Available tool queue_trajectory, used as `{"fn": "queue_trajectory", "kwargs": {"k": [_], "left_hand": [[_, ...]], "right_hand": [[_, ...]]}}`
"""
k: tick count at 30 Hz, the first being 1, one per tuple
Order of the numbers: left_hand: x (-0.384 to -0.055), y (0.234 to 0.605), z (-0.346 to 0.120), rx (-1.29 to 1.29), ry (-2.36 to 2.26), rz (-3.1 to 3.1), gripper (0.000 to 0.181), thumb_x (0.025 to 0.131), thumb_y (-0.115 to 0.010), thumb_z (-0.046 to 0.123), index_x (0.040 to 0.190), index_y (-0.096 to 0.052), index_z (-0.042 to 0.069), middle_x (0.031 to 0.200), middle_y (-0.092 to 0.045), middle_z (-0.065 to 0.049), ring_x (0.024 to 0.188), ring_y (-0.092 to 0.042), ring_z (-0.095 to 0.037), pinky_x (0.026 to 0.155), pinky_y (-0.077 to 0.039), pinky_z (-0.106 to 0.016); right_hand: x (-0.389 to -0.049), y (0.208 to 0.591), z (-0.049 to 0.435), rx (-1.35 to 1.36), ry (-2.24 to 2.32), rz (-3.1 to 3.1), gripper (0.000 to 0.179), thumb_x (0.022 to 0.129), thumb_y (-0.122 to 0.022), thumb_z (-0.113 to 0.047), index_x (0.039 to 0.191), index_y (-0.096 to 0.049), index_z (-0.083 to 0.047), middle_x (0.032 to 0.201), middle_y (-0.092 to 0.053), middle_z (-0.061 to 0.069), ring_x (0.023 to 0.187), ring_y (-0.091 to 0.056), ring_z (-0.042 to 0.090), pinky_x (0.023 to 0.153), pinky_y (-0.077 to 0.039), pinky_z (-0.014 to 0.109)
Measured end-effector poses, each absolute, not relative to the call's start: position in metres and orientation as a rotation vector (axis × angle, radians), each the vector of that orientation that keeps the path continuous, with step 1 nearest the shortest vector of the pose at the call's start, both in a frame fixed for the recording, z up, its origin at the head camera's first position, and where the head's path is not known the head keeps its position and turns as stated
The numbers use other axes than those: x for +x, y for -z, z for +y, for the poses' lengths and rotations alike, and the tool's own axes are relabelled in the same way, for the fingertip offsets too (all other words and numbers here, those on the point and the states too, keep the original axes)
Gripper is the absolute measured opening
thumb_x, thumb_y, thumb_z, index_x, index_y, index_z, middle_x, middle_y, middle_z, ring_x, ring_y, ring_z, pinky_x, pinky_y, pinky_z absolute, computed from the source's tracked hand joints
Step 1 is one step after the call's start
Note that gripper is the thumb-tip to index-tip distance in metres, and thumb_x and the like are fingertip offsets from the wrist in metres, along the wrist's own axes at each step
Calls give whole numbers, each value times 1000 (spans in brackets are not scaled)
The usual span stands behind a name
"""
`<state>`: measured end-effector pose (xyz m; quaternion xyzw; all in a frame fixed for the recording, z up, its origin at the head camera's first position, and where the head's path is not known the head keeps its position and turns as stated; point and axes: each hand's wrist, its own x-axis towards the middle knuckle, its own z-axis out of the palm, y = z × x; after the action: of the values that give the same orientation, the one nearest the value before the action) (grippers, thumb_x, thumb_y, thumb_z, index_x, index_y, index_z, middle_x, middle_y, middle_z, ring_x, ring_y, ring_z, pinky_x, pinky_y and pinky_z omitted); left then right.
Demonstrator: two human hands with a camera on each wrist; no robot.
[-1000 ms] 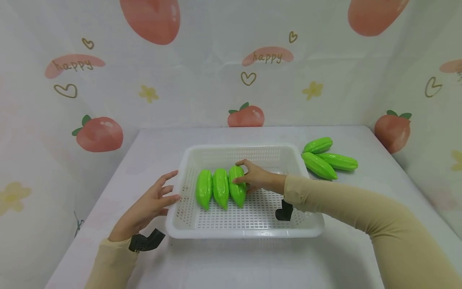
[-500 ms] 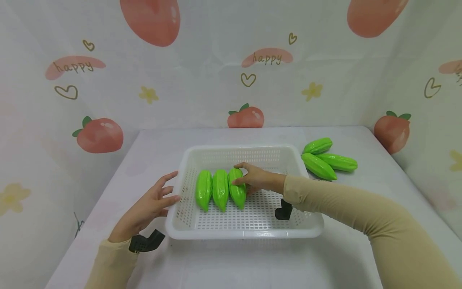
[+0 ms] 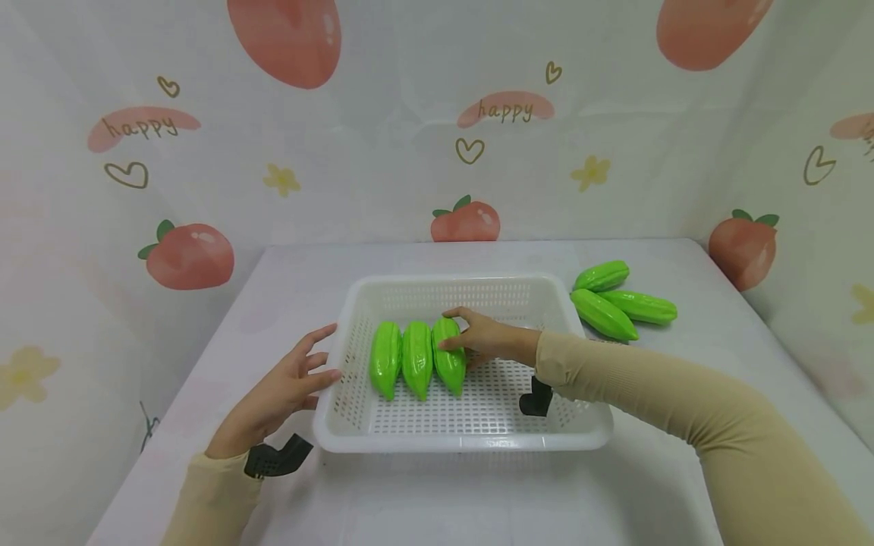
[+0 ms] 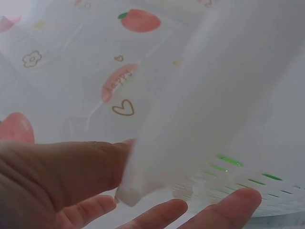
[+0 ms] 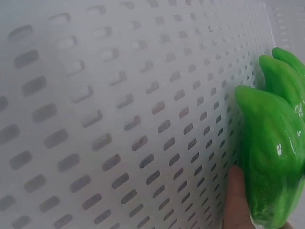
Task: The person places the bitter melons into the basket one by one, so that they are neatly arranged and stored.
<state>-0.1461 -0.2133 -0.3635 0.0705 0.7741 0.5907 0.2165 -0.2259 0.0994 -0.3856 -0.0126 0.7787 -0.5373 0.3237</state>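
My right hand [image 3: 481, 334] holds a glossy, ridged green bitter melon [image 3: 447, 364] inside a white perforated plastic basket [image 3: 464, 442], thumb on its near side and fingers at its far end. Two more bitter melons lie side by side to its left, the middle one [image 3: 417, 360] close beside it and the leftmost one [image 3: 386, 360] past that. In the right wrist view, a finger [image 5: 236, 200] runs along the held melon [image 5: 271, 152], above the basket floor. My left hand [image 3: 283, 387] touches the basket's left rim, fingers spread along the outer wall; its fingertips [image 4: 245, 198] show below the blurred rim.
Three more bitter melons [image 3: 604, 315] lie in a loose pile on the white table [image 3: 478, 500], right of the basket behind the right forearm. Fruit-print cloth [image 3: 382, 152] hangs at the back and both sides.
Almost nothing differs. About a second ago the right hand and its bitter melon stood in nearly the same spot; the view has shifted very slightly.
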Motion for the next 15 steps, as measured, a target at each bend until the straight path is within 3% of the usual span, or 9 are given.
{"fn": "queue_trajectory", "kwargs": {"k": [15], "left_hand": [[-146,364,-213,196,-1637,2148,83,93,-64,17,155,-9,25,146,-40,-23,108,-64,-33,84,-56,-51]], "right_hand": [[-226,384,100,-30,1411,2031,71,91,-68,-19,150,-28,-23,140,-44,25,121,-54,39,81,-57,47]]}}
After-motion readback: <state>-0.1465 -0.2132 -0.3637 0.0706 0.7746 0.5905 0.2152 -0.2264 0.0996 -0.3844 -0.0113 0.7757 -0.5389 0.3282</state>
